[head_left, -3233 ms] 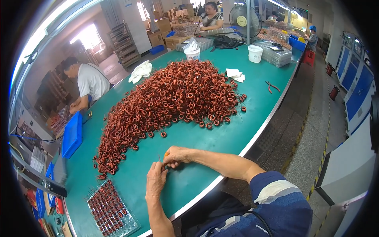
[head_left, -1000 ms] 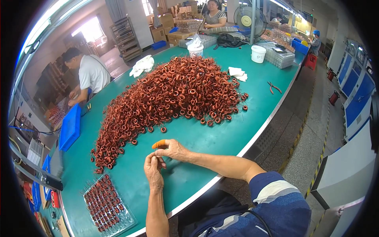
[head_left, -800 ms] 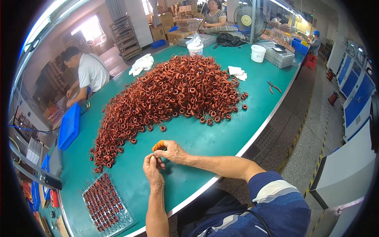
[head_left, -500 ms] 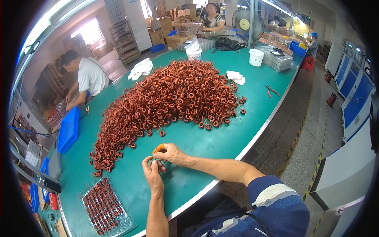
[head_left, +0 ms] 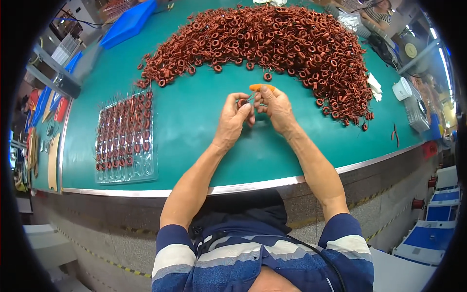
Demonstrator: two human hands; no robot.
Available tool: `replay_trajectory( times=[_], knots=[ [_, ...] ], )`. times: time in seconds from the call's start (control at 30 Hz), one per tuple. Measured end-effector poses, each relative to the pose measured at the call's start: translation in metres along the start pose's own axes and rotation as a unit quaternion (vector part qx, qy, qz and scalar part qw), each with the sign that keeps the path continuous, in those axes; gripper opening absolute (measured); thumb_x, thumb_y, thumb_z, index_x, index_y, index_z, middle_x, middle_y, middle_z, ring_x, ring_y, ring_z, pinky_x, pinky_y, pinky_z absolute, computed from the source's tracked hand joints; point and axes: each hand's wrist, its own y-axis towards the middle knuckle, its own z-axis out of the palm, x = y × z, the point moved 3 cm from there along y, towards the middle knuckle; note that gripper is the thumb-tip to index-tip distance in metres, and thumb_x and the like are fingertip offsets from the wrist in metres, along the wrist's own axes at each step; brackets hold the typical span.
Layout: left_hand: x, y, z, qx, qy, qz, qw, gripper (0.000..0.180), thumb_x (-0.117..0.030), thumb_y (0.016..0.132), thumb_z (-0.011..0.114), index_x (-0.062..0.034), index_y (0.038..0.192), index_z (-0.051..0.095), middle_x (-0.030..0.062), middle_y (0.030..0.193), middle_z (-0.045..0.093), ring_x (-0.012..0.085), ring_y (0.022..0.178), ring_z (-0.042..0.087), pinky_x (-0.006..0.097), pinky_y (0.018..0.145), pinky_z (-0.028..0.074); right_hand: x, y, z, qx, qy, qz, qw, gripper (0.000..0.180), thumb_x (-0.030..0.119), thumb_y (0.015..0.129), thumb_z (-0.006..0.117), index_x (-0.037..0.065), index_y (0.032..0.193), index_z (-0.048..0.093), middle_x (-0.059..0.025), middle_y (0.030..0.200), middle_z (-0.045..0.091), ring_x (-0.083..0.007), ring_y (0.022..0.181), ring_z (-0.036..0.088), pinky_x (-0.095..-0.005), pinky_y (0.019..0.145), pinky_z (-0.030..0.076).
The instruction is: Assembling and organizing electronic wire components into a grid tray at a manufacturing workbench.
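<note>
Just in front of the pile, my left hand [head_left: 232, 118] is closed, pinching a dark red wire-wound ring coil [head_left: 242, 102] between thumb and fingers. Close beside it, my right hand [head_left: 275, 108] is closed too, its thumb pressed to a forefinger wearing what looks like an orange finger cot [head_left: 261, 87]. Thin wire ends [head_left: 251, 98] stretch from the coil to these right fingertips, which partly hide them. Beyond both hands spreads a big heap of similar red coils [head_left: 272, 41]. A clear plastic tray [head_left: 151, 170] on the left holds rows of coils with leads upward; several front pockets show bare plastic.
The green tabletop [head_left: 204, 160] ends at a pale metal edge near me. A blue bin [head_left: 127, 24] stands at the far left. Pliers [head_left: 395, 135], a white cloth [head_left: 374, 86] and a white tub [head_left: 402, 89] are at the right. Another person [head_left: 378, 13] sits beyond.
My view has swung downward and turned, so the heap and tray sit elsewhere in the picture. Both hands stay together, fingers closed; the ring coil in my left hand now shows more plainly.
</note>
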Motion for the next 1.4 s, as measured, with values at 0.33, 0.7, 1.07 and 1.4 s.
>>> replay_trajectory(
  times=[0.33, 0.7, 1.07, 1.4],
  knots=[
    [-0.002, 0.000, 0.000, -0.019, -0.008, -0.016, 1.000, 0.023, -0.019, 0.099, 0.051, -0.0030, 0.113, 0.043, 0.0055, 0.079, 0.054, 0.0136, 0.066, 0.055, 0.026, 0.058, 0.047, 0.017, -0.011, -0.006, -0.138, -0.174, -0.111, 0.969, 0.047, 0.034, 0.084, 0.073, 0.000, 0.113, 0.059, -0.0022, 0.087, 0.060, -0.0082, 0.073, 0.056, -0.0211, 0.062, 0.046],
    [0.000, 0.000, 0.000, -0.040, -0.039, -0.047, 0.997, 0.016, -0.016, 0.099, 0.049, -0.0028, 0.107, 0.044, 0.0040, 0.076, 0.053, 0.0116, 0.060, 0.054, 0.025, 0.051, 0.045, 0.016, -0.019, 0.014, -0.096, -0.317, -0.187, 0.925, 0.029, 0.015, 0.080, 0.076, 0.000, 0.102, 0.065, -0.0055, 0.077, 0.067, -0.0077, 0.061, 0.059, -0.0219, 0.055, 0.050],
    [0.006, -0.002, 0.006, -0.066, -0.129, -0.016, 0.989, 0.016, -0.018, 0.097, 0.052, -0.0057, 0.106, 0.046, 0.0048, 0.079, 0.054, 0.0149, 0.063, 0.056, 0.028, 0.052, 0.047, 0.011, -0.022, 0.020, -0.126, -0.327, -0.240, 0.905, 0.023, 0.012, 0.084, 0.073, -0.002, 0.098, 0.059, -0.0091, 0.082, 0.069, -0.0106, 0.069, 0.064, -0.0235, 0.060, 0.052],
    [-0.003, -0.010, -0.002, -0.073, -0.063, -0.015, 0.995, 0.015, -0.017, 0.098, 0.050, -0.0048, 0.107, 0.048, 0.0042, 0.075, 0.054, 0.0129, 0.060, 0.054, 0.026, 0.052, 0.047, 0.017, -0.018, 0.017, -0.118, -0.157, -0.171, 0.966, 0.041, 0.022, 0.086, 0.072, 0.000, 0.116, 0.054, -0.0028, 0.081, 0.060, -0.0057, 0.061, 0.054, -0.0194, 0.053, 0.044]
  ],
)
